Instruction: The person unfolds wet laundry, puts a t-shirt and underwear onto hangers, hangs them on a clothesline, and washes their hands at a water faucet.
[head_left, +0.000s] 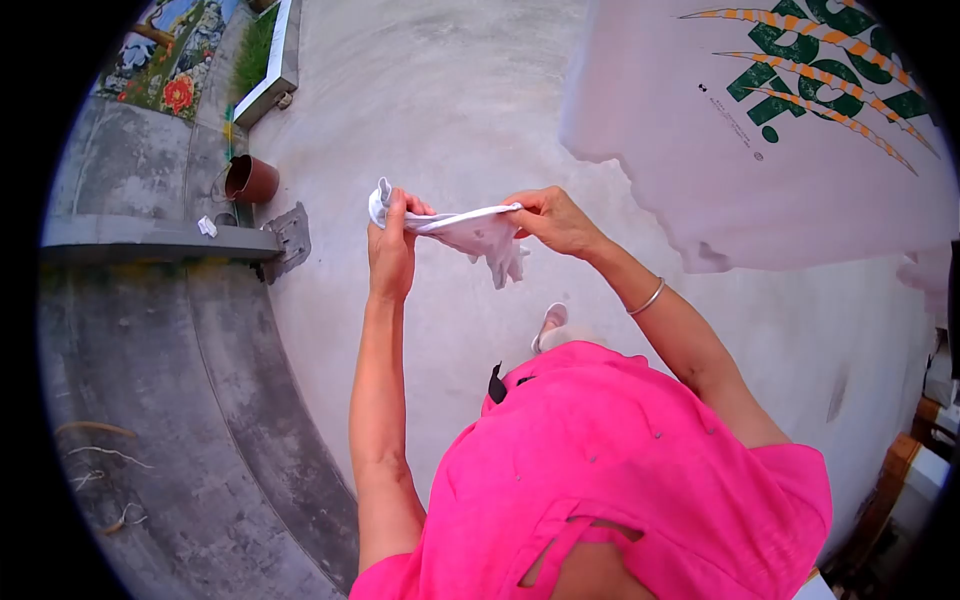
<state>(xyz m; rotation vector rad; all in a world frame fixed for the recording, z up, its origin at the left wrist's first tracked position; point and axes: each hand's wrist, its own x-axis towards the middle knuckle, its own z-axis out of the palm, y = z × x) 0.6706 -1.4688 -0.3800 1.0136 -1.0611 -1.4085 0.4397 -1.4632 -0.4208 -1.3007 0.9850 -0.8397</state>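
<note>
A thin white cloth (480, 233) with a thicker white hem is stretched between my two hands, in front of my body. My left hand (393, 240) has its fingers closed round the bunched left end, and a rolled bit of hem sticks up beside the thumb. At the other end my right hand (558, 220) pinches the hem between thumb and fingers. The lower part of the cloth hangs loose in crumpled, pointed folds. Its exact kind is hard to make out.
A large pale sheet with green lettering (740, 170) hangs at the upper right. To the left stand a brown bucket (252, 180) and a grey metal beam (160, 236) with a crumpled white scrap (207, 227). Wooden furniture (885, 480) shows at the lower right.
</note>
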